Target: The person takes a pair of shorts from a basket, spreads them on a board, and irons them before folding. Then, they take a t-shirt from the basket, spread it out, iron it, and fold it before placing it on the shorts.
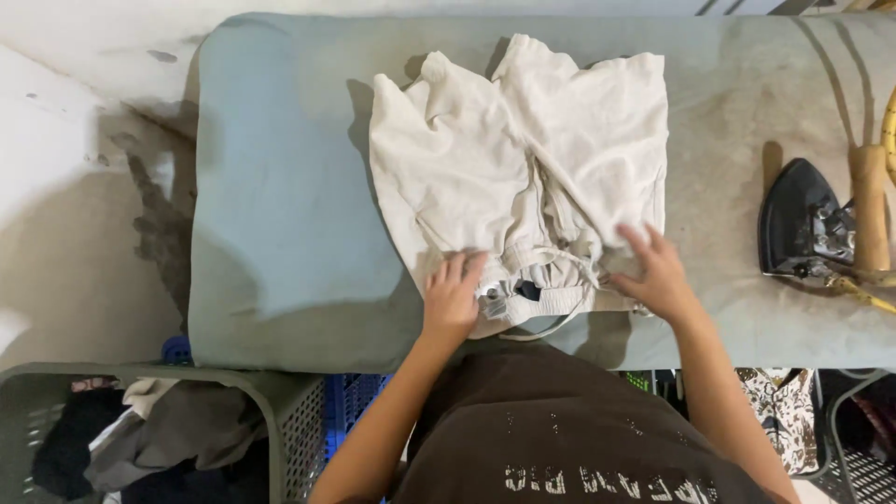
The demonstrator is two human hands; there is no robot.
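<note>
A cream-white pair of shorts [523, 168] lies folded on a grey-green padded ironing surface [280, 187], waistband and drawstring toward me. My left hand [452, 299] rests flat on the waistband's left part, fingers spread, beside a small dark label. On the waistband's right part my right hand [658, 273] presses down with fingers apart. Neither hand grips the cloth.
A black iron [801, 229] with a wooden handle [870, 205] lies on its side at the right of the surface. A grey laundry basket [280, 411] holding dark and grey clothes stands at lower left, next to a blue crate [350, 401]. Patterned cloth [784, 411] lies at lower right.
</note>
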